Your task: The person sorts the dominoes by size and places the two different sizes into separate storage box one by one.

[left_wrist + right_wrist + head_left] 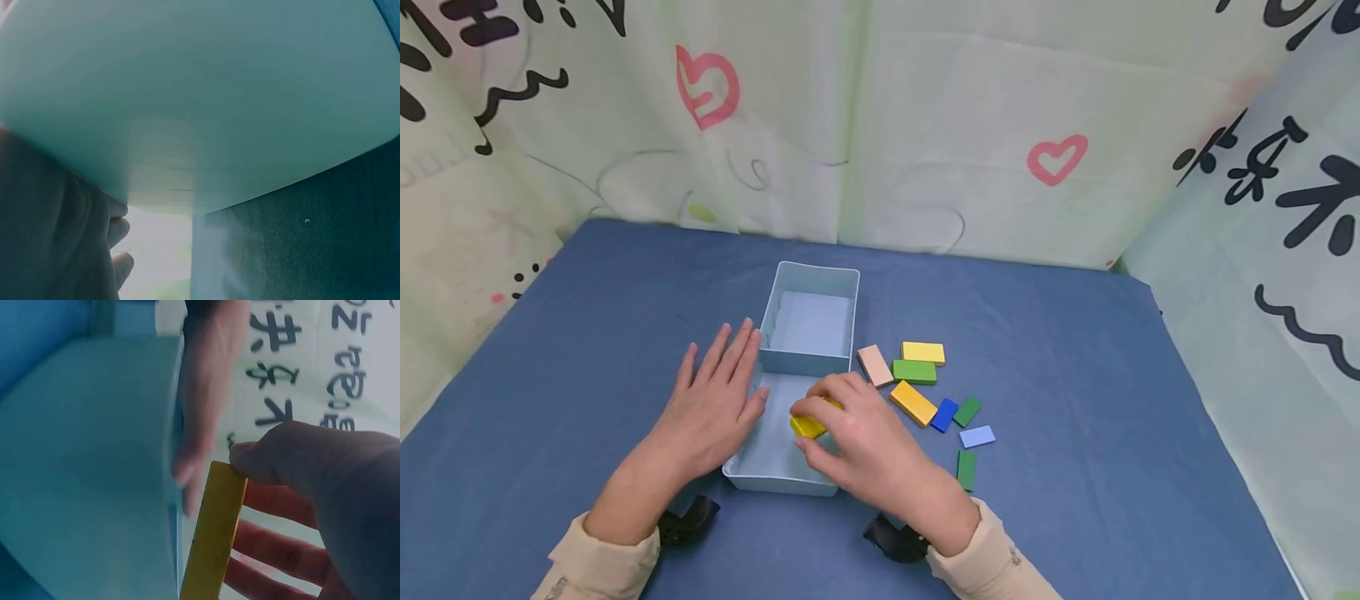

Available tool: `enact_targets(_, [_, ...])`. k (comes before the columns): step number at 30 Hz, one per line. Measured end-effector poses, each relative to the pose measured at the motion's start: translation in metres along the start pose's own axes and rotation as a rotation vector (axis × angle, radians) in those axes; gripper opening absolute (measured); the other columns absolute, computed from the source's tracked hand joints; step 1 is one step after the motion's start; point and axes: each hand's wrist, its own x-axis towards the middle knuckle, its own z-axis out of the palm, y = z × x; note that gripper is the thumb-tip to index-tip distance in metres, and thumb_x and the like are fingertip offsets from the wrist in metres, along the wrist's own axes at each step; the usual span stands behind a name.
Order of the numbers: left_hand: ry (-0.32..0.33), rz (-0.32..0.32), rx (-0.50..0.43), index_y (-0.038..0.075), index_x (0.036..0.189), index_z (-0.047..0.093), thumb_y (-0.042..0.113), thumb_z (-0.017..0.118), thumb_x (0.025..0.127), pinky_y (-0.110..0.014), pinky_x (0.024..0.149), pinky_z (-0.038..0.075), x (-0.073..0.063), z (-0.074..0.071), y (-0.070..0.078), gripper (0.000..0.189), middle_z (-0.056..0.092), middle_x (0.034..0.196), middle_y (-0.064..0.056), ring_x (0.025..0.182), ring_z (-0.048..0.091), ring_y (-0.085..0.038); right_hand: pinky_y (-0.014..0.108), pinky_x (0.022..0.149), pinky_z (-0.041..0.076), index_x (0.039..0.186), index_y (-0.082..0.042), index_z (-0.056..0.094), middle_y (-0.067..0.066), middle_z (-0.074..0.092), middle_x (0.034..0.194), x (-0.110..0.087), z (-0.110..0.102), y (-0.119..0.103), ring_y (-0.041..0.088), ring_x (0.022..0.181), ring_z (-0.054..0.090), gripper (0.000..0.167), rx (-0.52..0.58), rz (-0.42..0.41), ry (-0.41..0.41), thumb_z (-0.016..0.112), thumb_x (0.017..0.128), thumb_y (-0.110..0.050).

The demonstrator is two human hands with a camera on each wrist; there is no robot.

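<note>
My right hand pinches a yellow block between thumb and fingers, above the near compartment of a light blue plastic box. In the right wrist view the same yellow block hangs upright from the thumb side, close by the box wall. My left hand lies along the box's left rim, its fingers straight and pointing away from me. The box's outer wall fills most of the left wrist view, with left-hand fingers at lower left.
Right of the box lie loose blocks: pink, yellow, green, orange-yellow, dark blue, pale blue and two small green ones. A blue cloth covers the table; printed curtains stand behind.
</note>
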Motion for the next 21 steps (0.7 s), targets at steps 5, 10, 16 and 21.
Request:
enact_targets(5, [0.004, 0.004, -0.001, 0.009, 0.161, 0.005, 0.037, 0.040, 0.105, -0.063, 0.120, -0.002, -0.001, 0.000, -0.001, 0.071, 0.001, 0.169, -0.009, 0.156, -0.003, -0.034, 0.025, 0.088, 0.050, 0.106, -0.017, 0.072, -0.003, 0.063, 0.104, 0.000, 0.008, -0.012, 0.013, 0.102, 0.055, 0.021, -0.021, -0.029, -0.040, 0.076, 0.087, -0.023])
enact_targets(10, [0.005, 0.006, 0.005, 0.009, 0.160, 0.005, 0.037, 0.040, 0.105, -0.064, 0.120, -0.002, 0.000, 0.001, 0.000, 0.072, 0.002, 0.169, -0.009, 0.156, -0.002, -0.035, 0.024, 0.084, 0.050, 0.108, -0.016, 0.073, -0.003, 0.063, 0.103, 0.000, 0.013, -0.013, 0.013, 0.098, 0.055, 0.024, -0.041, -0.008, -0.071, 0.077, 0.087, -0.026])
enact_targets(16, [0.013, 0.006, 0.002, 0.008, 0.160, 0.006, 0.036, 0.040, 0.105, -0.064, 0.120, -0.001, 0.002, 0.000, 0.000, 0.071, 0.002, 0.169, -0.009, 0.155, -0.001, -0.035, 0.022, 0.077, 0.049, 0.112, -0.017, 0.074, -0.003, 0.062, 0.103, 0.003, 0.017, -0.013, 0.012, 0.093, 0.054, 0.026, -0.074, 0.008, -0.145, 0.075, 0.089, -0.030])
enact_targets(21, [0.022, 0.004, -0.003, 0.008, 0.160, 0.007, 0.035, 0.041, 0.104, -0.064, 0.120, -0.001, 0.000, 0.000, 0.001, 0.071, 0.003, 0.169, -0.009, 0.155, 0.000, -0.035, 0.016, 0.065, 0.041, 0.114, -0.020, 0.075, -0.003, 0.062, 0.097, 0.007, 0.019, -0.015, 0.010, 0.081, 0.051, 0.026, -0.096, 0.003, -0.198, 0.073, 0.090, -0.031])
